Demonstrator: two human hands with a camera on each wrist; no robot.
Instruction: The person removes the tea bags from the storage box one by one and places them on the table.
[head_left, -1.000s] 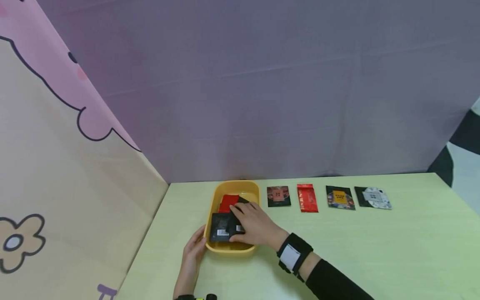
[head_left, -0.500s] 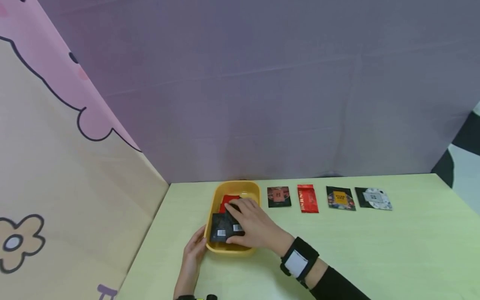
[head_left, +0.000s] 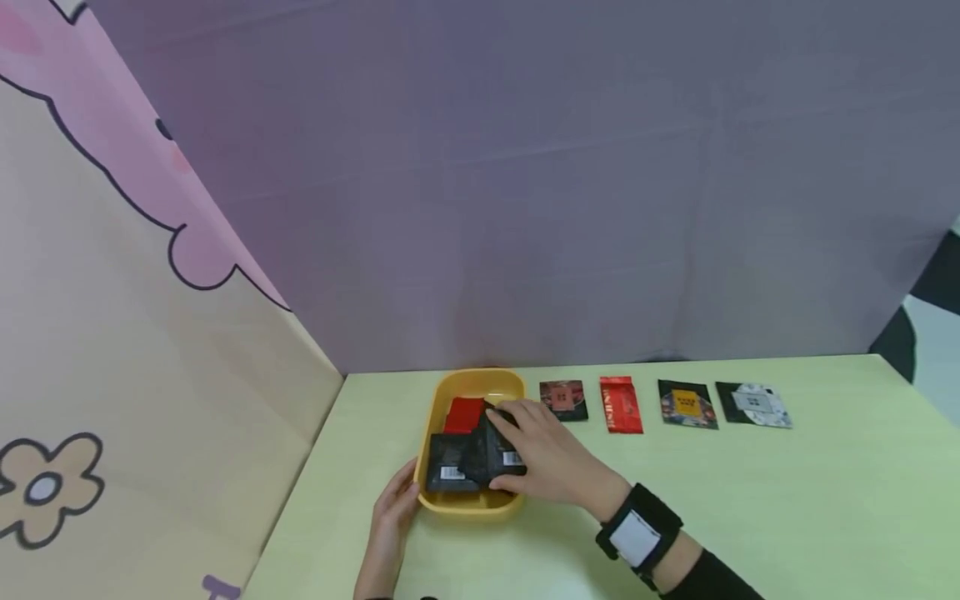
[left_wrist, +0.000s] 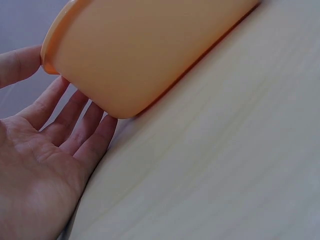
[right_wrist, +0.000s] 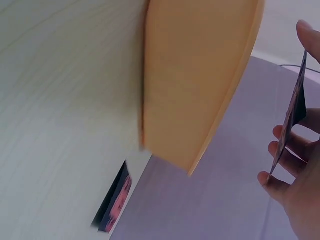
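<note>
In the head view my right hand (head_left: 558,454) pinches a flat black sachet (head_left: 501,446) with a white barcode label, over the right side of a yellow plastic tray (head_left: 468,512). The right wrist view shows that sachet (right_wrist: 289,120) nearly edge-on between thumb and fingertips, apart from the tray wall (right_wrist: 190,75). Inside the tray lie a red sachet (head_left: 463,415) and a black barcoded sachet (head_left: 448,471); others may be hidden under the hand. My left hand (head_left: 393,504) touches the tray's left side, its extended fingertips against the outer wall (left_wrist: 130,65) and thumb by the rim.
Along the table's back, right of the tray, lie a black-and-red sachet (head_left: 564,400), a red packet (head_left: 621,406), a black sachet with a yellow label (head_left: 687,404) and a black-and-white one (head_left: 753,405). A grey-purple cloth (head_left: 585,208) hangs behind the pale table (head_left: 750,500).
My right hand has drawn the black sachet rightward and up off the other sachets, uncovering more of them. The left hand stays at the tray's side. The head view has shifted slightly.
</note>
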